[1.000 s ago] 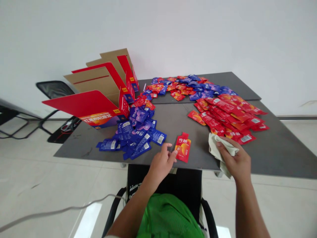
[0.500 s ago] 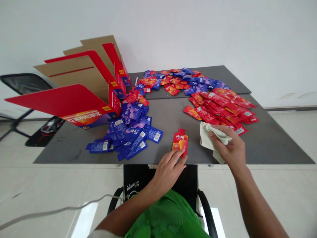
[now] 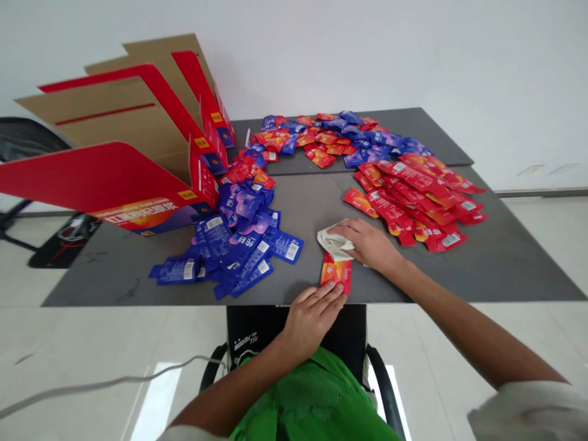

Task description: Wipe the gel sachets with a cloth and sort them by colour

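A red pouch [image 3: 337, 272] with orange fruit artwork lies flat near the table's front edge. The outstretched fingertips of my left hand [image 3: 315, 309] rest on its lower end. My right hand [image 3: 367, 241] grips a folded white cloth [image 3: 334, 242] and presses it on the pouch's upper end, which is hidden under it. Left of my hands lies a heap of blue pouches [image 3: 243, 245]. To the right, red pouches [image 3: 413, 199] are piled up, overlapping one another.
Red-and-blue cardboard boxes [image 3: 156, 214] stand at the left with their flaps raised. Mixed red and blue pouches [image 3: 321, 138] spread along the back of the grey table [image 3: 303, 196]. Below the front edge is a black chair [image 3: 381, 386]; a grey cable [image 3: 114, 384] runs at lower left.
My right hand has moved left with the cloth, from beside the red pouch onto its upper end. My left hand stays at the pouch's lower end. The view has shifted slightly.
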The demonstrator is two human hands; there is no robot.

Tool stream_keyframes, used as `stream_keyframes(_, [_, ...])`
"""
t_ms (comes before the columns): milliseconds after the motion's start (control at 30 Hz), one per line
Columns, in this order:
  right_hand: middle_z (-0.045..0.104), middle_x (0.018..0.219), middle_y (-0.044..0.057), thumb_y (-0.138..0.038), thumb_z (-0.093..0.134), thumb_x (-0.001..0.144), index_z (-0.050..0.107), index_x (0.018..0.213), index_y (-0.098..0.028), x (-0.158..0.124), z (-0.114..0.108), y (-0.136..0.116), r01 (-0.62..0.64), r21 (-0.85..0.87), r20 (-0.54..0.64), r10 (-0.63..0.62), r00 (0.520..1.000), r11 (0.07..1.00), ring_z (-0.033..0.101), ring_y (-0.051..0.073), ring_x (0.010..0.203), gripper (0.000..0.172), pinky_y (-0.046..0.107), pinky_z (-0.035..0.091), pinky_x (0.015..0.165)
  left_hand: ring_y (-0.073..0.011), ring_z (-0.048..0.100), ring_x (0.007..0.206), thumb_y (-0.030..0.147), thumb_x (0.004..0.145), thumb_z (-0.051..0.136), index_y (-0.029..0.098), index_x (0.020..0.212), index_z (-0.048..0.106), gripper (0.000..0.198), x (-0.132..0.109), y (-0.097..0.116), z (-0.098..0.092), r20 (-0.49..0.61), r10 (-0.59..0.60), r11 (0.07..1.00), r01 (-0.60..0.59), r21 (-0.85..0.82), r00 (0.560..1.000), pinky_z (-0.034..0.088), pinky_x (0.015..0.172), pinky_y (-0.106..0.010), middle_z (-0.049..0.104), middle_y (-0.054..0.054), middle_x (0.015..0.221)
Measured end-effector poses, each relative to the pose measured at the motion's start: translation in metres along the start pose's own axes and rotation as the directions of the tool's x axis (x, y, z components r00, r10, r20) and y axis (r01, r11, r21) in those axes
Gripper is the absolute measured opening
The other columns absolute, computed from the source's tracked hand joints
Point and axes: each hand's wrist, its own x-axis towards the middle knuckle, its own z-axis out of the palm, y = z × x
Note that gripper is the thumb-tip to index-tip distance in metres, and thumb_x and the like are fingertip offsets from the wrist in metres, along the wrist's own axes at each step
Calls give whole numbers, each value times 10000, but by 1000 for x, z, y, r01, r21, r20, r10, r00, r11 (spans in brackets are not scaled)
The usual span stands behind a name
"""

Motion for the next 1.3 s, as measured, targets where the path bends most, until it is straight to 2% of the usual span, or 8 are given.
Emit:
stream_keyframes(100, [713, 1369, 136, -210, 620, 1006, 672, 1418, -207, 14, -12, 16, -58, -66, -68, 53, 996, 996, 663, 312, 1242, 416, 458, 565, 1053, -177, 732, 1291, 194, 1116, 590, 186, 1315, 744, 252, 1, 1, 0, -33, -23, 999, 22, -27, 999, 582, 1050, -327, 795, -47, 1336])
stream_keyframes(233, [689, 1423, 134, -248, 616, 1032, 620, 1500, -240, -5, -22, -11, -58, -15, -266, 52, 963, 998, 652, 296, 1293, 469, 435, 545, 1092, -180, 741, 1274, 198, 1121, 584, 189, 1300, 748, 243, 4, 5, -1, -59, -57, 997, 54, -52, 997, 585, 1039, -332, 801, -44, 1323])
stream_keyframes(433, [733, 1378, 74, -197, 655, 1008, 627, 1498, -322, -46, -3, -59, 163, 118, -18, -162, 987, 980, 684, 244, 1261, 506, 379, 586, 1042, -177, 813, 954, 187, 1102, 608, 207, 1036, 801, 205, 8, 8, -5, -16, -102, 992, 101, -74, 995, 599, 985, -340, 854, -29, 990])
stream_keyframes(567, [718, 1388, 104, -175, 653, 982, 650, 1461, -278, -22, 6, -23, 44, 48, -18, -44, 999, 998, 676, 277, 1244, 491, 424, 590, 1034, -186, 756, 1246, 199, 1122, 576, 201, 1262, 765, 235, 6, 7, -5, -43, -90, 992, 86, -90, 995, 584, 1042, -334, 813, -43, 1291])
stream_keyframes(733, [720, 1369, 147, -234, 611, 1017, 678, 1419, -198, 16, -10, 17, -59, -68, -73, 54, 996, 996, 671, 318, 1242, 409, 456, 577, 1033, -178, 741, 1279, 209, 1126, 579, 196, 1292, 745, 235, 4, 6, -3, -44, -100, 990, 95, -103, 994, 582, 1034, -332, 798, -27, 1326])
stream_keyframes(867, [696, 1421, 125, -297, 601, 1051, 624, 1495, -262, -5, -26, -13, -90, -14, -237, 84, 968, 996, 663, 294, 1286, 446, 447, 559, 1085, -183, 744, 1272, 202, 1129, 570, 195, 1280, 746, 232, 7, 8, -5, -52, -103, 989, 97, -108, 993, 577, 1034, -333, 798, -30, 1328])
stream_keyframes(1067, [728, 1393, 62, -214, 581, 1050, 639, 1465, -313, -54, -12, -67, 103, 104, 11, -104, 994, 989, 683, 239, 1253, 430, 371, 585, 1031, -179, 806, 940, 175, 1105, 596, 186, 995, 783, 217, 10, 8, -8, 1, -124, 984, 123, -129, 992, 587, 960, -342, 850, -23, 971])
stream_keyframes(1300, [727, 1367, 130, -222, 642, 998, 674, 1436, -235, -2, 1, 6, -34, -12, -53, 33, 998, 999, 685, 307, 1224, 440, 452, 586, 1025, -183, 746, 1269, 200, 1113, 607, 193, 1251, 756, 203, 6, 6, -4, -43, -100, 990, 95, -108, 994, 574, 1030, -334, 798, -30, 1327])
